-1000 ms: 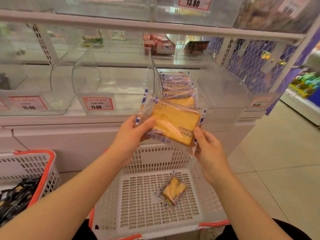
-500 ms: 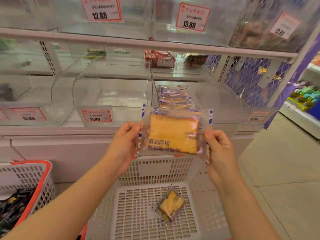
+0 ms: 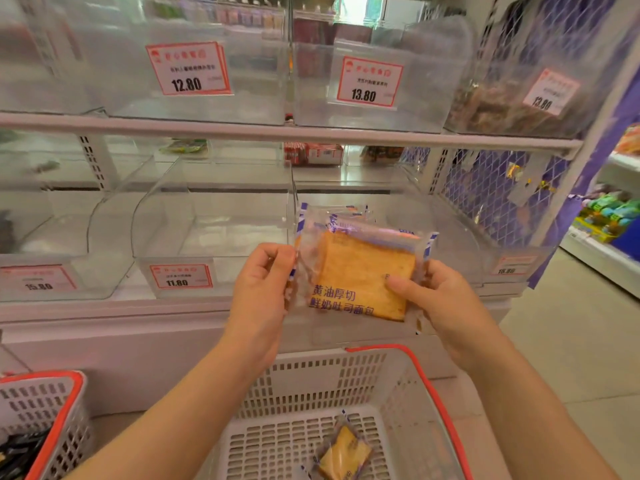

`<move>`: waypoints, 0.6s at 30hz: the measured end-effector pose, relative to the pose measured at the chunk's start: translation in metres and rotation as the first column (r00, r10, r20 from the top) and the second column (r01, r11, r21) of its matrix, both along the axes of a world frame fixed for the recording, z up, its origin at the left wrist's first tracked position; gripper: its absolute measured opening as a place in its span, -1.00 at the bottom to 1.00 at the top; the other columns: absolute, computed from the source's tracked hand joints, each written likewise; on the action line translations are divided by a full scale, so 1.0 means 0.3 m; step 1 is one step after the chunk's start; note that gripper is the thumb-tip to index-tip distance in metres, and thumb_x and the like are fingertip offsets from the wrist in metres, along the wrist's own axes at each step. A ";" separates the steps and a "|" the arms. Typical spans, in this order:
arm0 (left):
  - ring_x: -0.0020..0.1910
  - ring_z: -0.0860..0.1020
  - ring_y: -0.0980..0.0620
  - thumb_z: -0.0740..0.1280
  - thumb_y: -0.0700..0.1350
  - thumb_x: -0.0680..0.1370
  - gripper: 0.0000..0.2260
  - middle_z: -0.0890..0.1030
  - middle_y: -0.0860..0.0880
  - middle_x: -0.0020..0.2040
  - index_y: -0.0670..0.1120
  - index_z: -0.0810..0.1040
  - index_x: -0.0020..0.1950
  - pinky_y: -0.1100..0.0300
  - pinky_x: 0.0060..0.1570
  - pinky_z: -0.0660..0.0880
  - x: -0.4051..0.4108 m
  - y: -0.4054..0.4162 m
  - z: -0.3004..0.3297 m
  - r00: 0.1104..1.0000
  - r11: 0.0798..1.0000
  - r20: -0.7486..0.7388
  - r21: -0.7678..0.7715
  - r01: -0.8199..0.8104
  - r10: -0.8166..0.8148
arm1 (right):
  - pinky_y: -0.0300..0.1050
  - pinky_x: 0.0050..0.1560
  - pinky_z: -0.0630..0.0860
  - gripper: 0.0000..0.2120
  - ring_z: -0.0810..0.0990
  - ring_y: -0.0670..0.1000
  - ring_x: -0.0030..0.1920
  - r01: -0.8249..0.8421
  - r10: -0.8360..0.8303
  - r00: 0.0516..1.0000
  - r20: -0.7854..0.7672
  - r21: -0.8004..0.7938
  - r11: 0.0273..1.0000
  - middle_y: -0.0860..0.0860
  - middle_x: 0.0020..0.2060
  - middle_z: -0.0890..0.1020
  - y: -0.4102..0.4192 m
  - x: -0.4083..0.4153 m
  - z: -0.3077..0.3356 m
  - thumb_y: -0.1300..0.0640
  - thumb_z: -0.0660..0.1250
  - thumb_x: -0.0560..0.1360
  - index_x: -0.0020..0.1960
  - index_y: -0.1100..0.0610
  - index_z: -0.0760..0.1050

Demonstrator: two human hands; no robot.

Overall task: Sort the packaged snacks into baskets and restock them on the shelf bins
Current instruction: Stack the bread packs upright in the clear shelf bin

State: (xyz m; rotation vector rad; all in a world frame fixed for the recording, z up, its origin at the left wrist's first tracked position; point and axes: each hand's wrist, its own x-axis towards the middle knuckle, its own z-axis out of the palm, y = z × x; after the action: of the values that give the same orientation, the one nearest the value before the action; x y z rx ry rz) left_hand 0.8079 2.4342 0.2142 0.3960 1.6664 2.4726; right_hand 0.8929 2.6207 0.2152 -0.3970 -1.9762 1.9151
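Note:
A clear packet of toast bread (image 3: 360,271) with blue print is held upright in front of the lower shelf. My left hand (image 3: 263,285) pinches its left edge and my right hand (image 3: 436,299) grips its right side, thumb across the front. Right behind it stands a clear shelf bin (image 3: 460,237) with more of the same packets (image 3: 341,214) stacked inside. Below, a white basket with a red rim (image 3: 426,386) holds one more toast packet (image 3: 343,455) on its floor.
An empty clear bin tagged 11.80 (image 3: 214,237) stands left of the toast bin. Upper bins carry tags 12.80 (image 3: 188,69) and 13.80 (image 3: 369,83). A second basket (image 3: 45,410) with dark packets sits at the lower left. Tiled floor and another shelf lie to the right.
Both hands have lifted the packet up toward the toast bin, and my right thumb now lies across its front. The view has tilted upward, showing more of the upper shelf.

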 end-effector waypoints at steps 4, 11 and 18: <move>-0.26 0.57 0.27 0.33 -0.17 0.51 -0.81 0.65 0.09 -0.23 0.04 0.51 -0.29 0.45 -0.28 0.45 -0.056 0.024 0.000 0.988 0.990 -0.154 -0.144 -0.008 -0.015 | -0.27 -0.17 0.60 -0.73 0.65 -0.12 -0.19 0.010 -0.006 0.996 -0.088 0.046 0.999 -0.06 -0.23 0.69 0.083 -0.050 0.074 0.29 0.45 0.30 -0.04 0.09 0.53; 0.19 0.43 0.25 0.43 0.23 0.15 -0.35 0.44 0.21 0.21 0.19 0.36 0.21 0.30 0.12 0.39 -0.069 -0.022 -0.126 0.989 0.894 -0.103 -0.446 0.047 -0.103 | -0.39 -0.41 0.47 -0.69 0.62 -0.22 -0.33 -0.070 0.040 0.991 0.128 0.234 0.970 -0.03 -0.19 0.64 0.135 -0.157 0.070 0.40 0.39 0.41 0.07 0.11 0.51; 0.14 0.37 0.50 0.50 -0.12 0.37 -0.40 0.39 0.33 0.21 0.29 0.25 0.21 0.51 0.01 0.39 -0.066 -0.002 -0.223 0.935 0.822 -0.278 -0.569 0.023 -0.219 | -0.22 -0.32 0.40 -0.78 0.43 -0.01 -0.33 -0.458 -0.064 0.684 0.727 0.496 0.737 0.06 -0.31 0.46 0.152 -0.256 0.016 0.16 0.44 0.44 -0.25 0.11 0.40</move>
State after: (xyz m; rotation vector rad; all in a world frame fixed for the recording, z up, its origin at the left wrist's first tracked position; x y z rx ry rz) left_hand 0.7880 2.4335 0.1472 0.8390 2.3021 1.7653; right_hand 0.8160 2.6664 0.2198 -0.8129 -3.1605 1.0532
